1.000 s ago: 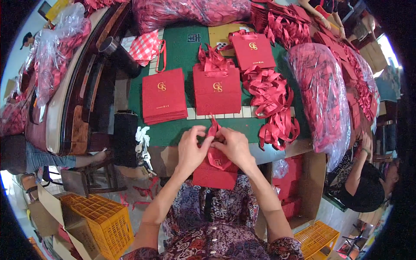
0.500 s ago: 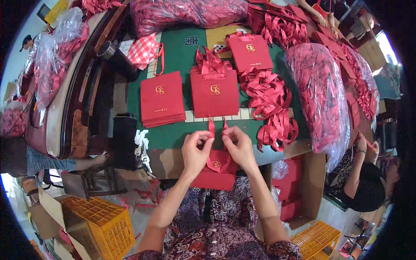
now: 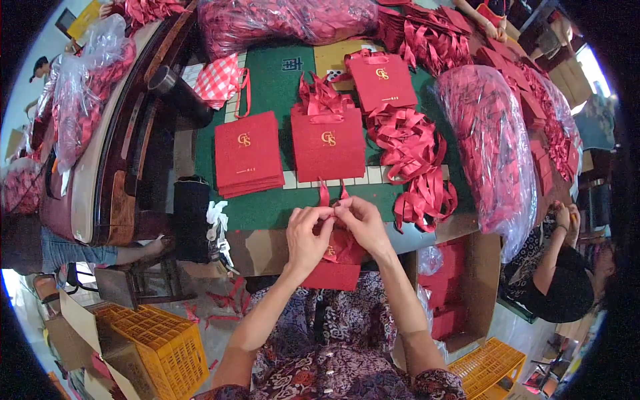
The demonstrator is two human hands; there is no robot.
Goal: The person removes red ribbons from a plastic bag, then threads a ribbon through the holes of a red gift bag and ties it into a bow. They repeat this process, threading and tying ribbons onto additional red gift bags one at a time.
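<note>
At the table's near edge, my left hand (image 3: 307,238) and my right hand (image 3: 363,228) meet with pinched fingers over a small red paper bag (image 3: 331,277). Both are closed on a red ribbon (image 3: 324,193), whose two ends stick up beyond my fingertips. The bit between the fingers is hidden. Just past my hands sits a stack of red bags with ribbon handles (image 3: 328,152). To its left is a flat red bag stack (image 3: 248,148) showing no ribbons. A heap of loose red ribbons (image 3: 408,143) lies on the right.
Another red bag pile (image 3: 381,81) stands farther back. Plastic-wrapped red bundles (image 3: 490,147) flank the green tabletop (image 3: 260,212). A dark tumbler (image 3: 179,97) leans at the left, by a checkered pouch (image 3: 219,80). An open carton (image 3: 481,287) and yellow crates (image 3: 157,343) stand below. Other people work at right.
My hands have come together from slightly apart, and their fingertips now meet over the ribbon. The ribbon's ends show less above them. The co-worker's hands at the right have shifted.
</note>
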